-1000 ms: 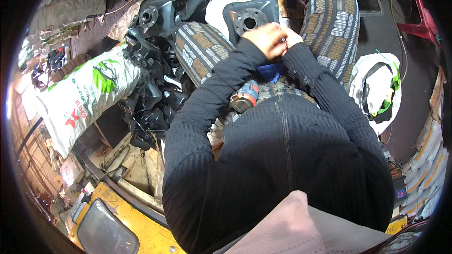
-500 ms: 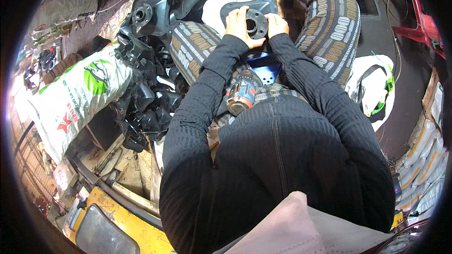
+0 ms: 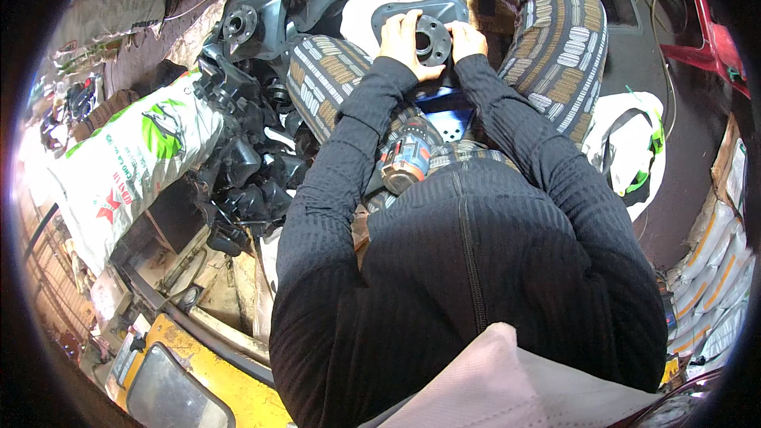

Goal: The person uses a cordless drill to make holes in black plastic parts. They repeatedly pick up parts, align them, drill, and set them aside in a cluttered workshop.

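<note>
Between my knees, a dark grey flanged part (image 3: 437, 27) with a round hub, bolt holes and a wide plate behind rests against a white sack (image 3: 358, 17). My left hand (image 3: 404, 41) curls round the hub's left side, thumb below it. On the hub's right edge, my right hand (image 3: 466, 40) presses with its fingers bent. Part of the plate is hidden by my hands. A blue and orange cordless drill (image 3: 407, 160) lies in my lap. Beside it is a flat, shiny blue thing (image 3: 450, 117) whose kind I cannot tell.
Many similar dark flanged parts (image 3: 242, 154) are heaped at my left and ahead. Farther left lies a white and green sack (image 3: 131, 158). At the right are a white bag (image 3: 630, 147), a red frame (image 3: 701, 36) and stacked packages (image 3: 709, 285). A yellow machine panel (image 3: 246, 384) stands lower left.
Almost nothing differs. Both hands stay on the flanged part, with at most a tiny shift of my arms and body.
</note>
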Available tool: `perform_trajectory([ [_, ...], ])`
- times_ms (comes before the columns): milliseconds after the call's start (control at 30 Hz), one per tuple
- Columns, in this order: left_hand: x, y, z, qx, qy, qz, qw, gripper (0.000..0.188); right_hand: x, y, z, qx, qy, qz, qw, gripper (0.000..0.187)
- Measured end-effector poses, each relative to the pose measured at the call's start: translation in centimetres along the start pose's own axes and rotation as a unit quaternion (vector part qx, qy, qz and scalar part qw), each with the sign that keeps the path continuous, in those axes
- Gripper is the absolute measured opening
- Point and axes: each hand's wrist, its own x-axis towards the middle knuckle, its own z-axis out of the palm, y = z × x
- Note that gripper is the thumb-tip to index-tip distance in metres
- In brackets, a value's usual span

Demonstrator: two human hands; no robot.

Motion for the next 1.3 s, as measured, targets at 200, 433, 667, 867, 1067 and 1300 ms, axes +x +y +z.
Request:
perform_trajectory([
  [200, -1.6, 1.9, -7.9, -0.042, 0.029, 0.071, 0.996, 0.079, 0.2, -2.9, -2.6, 0.228, -0.094, 0.353, 0.903, 0.026],
  [433, -15.5, 8.4, -14.8, -0.009, -0.299, -0.071, 0.951, 0.073, -4.4, -7.4, -8.5, 0.44, -0.235, 0.355, 0.791, 0.025],
  [667, -15.6, 8.6, -11.6, -0.043, -0.183, -0.255, 0.949, 0.064, -6.0, -8.6, -8.9, 0.48, -0.275, 0.342, 0.76, 0.026],
  [867, -14.6, 10.1, -16.9, -0.28, -0.058, -0.259, 0.923, 0.035, -7.0, -9.0, -7.9, 0.534, -0.261, 0.376, 0.711, 0.027],
  [1067, -11.5, 11.4, -16.4, 0.021, -0.045, -0.01, 0.999, 0.032, -7.3, -9.6, -7.3, 0.544, -0.284, 0.408, 0.677, 0.022],
  [1300, -11.0, 11.9, -16.2, 0.001, -0.061, -0.046, 0.997, 0.032, -7.2, -9.3, -7.6, 0.561, -0.288, 0.411, 0.658, 0.016],
])
